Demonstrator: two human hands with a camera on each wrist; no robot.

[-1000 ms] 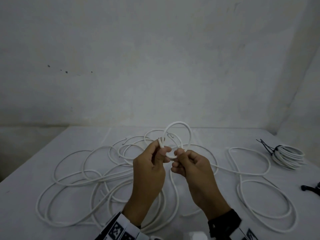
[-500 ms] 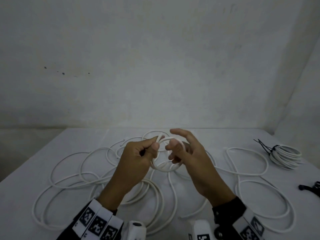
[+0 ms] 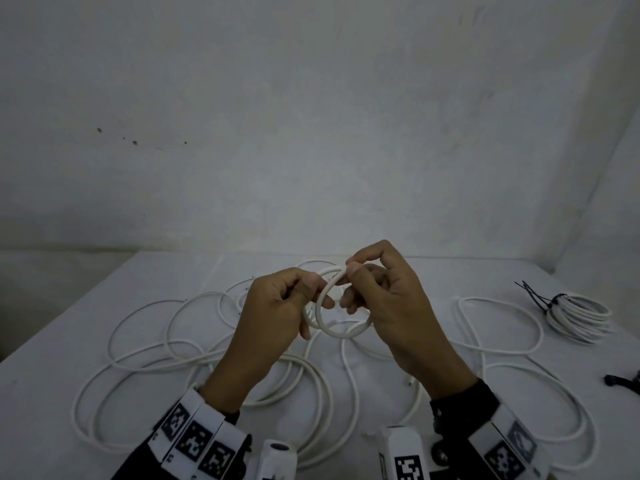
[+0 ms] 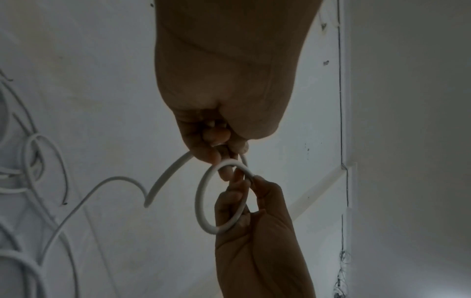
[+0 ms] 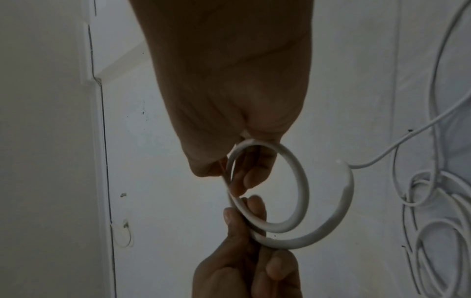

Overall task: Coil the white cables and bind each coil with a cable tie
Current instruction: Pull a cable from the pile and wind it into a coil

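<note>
A long white cable [image 3: 145,351] sprawls in loose loops over the white table [image 3: 52,393]. Both hands hold one end of it above the table, wound into a small ring [image 3: 341,332]. My left hand [image 3: 277,313] pinches the ring's left side between thumb and fingers. My right hand [image 3: 384,292] pinches the ring's top between thumb and forefinger. In the left wrist view the ring [image 4: 201,201] hangs between my left hand [image 4: 216,149] and my right hand [image 4: 244,193]. The right wrist view shows two turns of the ring [image 5: 300,203].
A finished white coil [image 3: 578,315] bound with black cable ties [image 3: 535,297] lies at the table's far right. A black object [image 3: 623,379] sits at the right edge. A second cable loop [image 3: 540,393] spreads on the right. Walls close off the back and right.
The hands rose slightly and wound the cable end into a tighter small ring. My right hand went from open fingers half a second ago to pinching the ring's top.
</note>
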